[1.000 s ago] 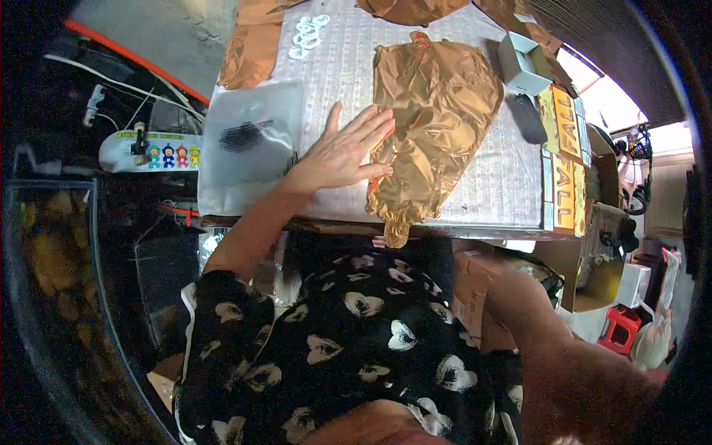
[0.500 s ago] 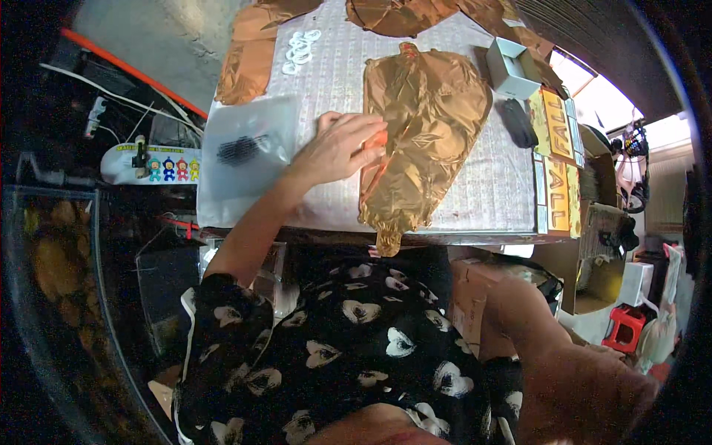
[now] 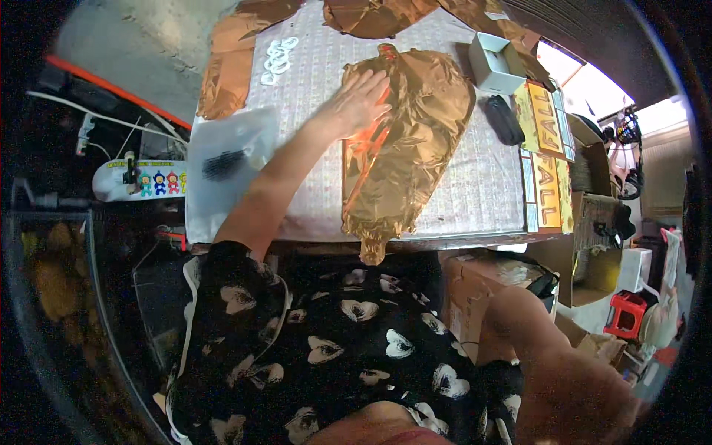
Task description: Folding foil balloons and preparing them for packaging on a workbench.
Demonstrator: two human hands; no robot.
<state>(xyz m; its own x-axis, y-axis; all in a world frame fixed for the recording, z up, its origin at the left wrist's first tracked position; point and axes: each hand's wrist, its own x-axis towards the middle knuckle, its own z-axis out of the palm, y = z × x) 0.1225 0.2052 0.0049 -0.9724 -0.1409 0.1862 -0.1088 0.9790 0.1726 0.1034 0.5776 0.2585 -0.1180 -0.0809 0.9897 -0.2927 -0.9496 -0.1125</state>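
A flat, deflated copper-gold foil balloon (image 3: pixel 415 159) lies lengthwise on the cloth-covered table, its crumpled neck hanging over the front edge. My left hand (image 3: pixel 356 111) lies flat on the balloon's upper left part, fingers stretched out and pointing away from me, holding nothing. Orange-red reflections show on the foil beside the palm. Left of my forearm is a clear plastic bag (image 3: pixel 230 137) with a dark patch on it. A bare limb, blurred, shows at the lower right; no right hand can be made out.
More copper foil pieces (image 3: pixel 226 81) lie along the back and far left. Several white rings (image 3: pixel 280 61) rest near them. At the right are an open light box (image 3: pixel 495 65), a black pouch (image 3: pixel 504 120) and yellow printed packages (image 3: pixel 547 189). Cardboard boxes (image 3: pixel 593 252) stand beyond the table.
My left hand has slid farther up the balloon from its left edge, its fingers now straighter and flatter. The whole view has shifted slightly, so the table sits a little farther left.
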